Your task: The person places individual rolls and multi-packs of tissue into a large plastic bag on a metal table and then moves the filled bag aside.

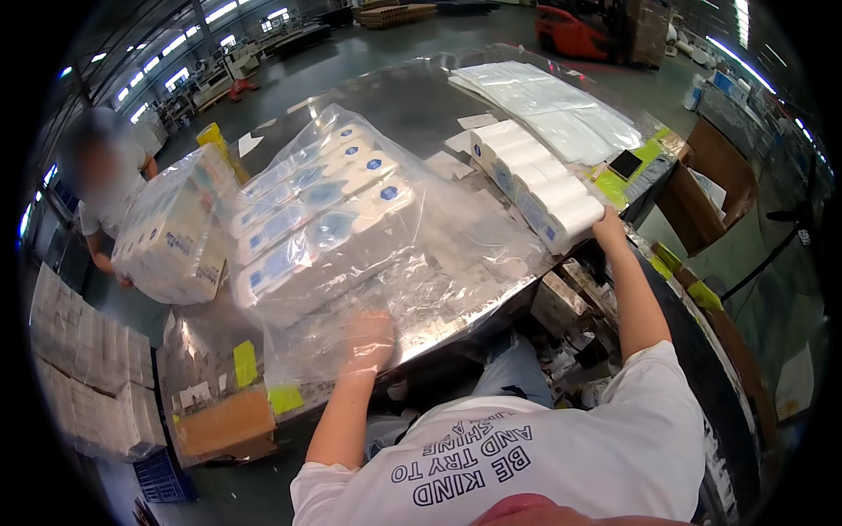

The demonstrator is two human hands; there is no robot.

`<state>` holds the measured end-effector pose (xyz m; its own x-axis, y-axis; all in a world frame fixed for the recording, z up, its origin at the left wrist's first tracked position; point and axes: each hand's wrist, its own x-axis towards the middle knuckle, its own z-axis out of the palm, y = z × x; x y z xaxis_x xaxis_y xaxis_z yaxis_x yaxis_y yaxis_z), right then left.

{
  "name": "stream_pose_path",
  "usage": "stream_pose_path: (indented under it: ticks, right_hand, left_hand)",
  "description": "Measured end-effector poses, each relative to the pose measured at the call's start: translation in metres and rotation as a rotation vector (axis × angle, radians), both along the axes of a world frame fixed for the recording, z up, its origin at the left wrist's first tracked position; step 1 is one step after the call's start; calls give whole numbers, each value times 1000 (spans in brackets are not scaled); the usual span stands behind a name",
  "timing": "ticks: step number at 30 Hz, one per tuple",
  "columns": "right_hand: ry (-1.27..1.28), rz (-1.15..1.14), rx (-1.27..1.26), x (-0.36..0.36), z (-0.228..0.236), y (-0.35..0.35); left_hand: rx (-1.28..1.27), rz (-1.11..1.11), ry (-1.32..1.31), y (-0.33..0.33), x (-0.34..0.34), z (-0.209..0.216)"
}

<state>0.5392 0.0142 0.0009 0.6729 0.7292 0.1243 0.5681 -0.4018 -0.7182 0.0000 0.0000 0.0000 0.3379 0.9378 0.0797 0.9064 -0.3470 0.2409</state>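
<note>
A large clear plastic bag [294, 346] lies on the metal table with several white-and-blue packs of paper rolls [329, 232] stacked inside it. My left hand [370, 340] is at the near end of this bag, seen through its film, which blurs the fingers. To the right, a long pack of white paper rolls [535, 180] lies outside the bag, slanting toward me. My right hand [610, 228] grips the near end of that pack, with part of the fingers hidden behind it.
Flat clear bags [548, 105] are stacked at the far right beside a dark phone [625, 164]. On the left, a co-worker [96, 184] holds a filled bag [175, 232]. Wrapped packs [92, 368] are piled below. An open cardboard box [710, 188] stands right; a red forklift [574, 33] is behind.
</note>
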Motion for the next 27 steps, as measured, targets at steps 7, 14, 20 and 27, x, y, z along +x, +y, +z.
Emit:
stream_pose_path:
  ticks: [7, 14, 20, 27]
  right_hand:
    - [343, -22, 292, -105, -12, 0]
    - [603, 45, 414, -148, -36, 18]
    - [663, 189, 366, -185, -23, -23]
    - [937, 379, 102, -203, -1, -157]
  left_hand:
    - [-36, 4, -256, -36, -14, 0]
    - [-48, -94, -286, -76, -4, -5]
    - [-145, -100, -373, -83, -5, 13]
    - [60, -21, -413, -20, -19, 14]
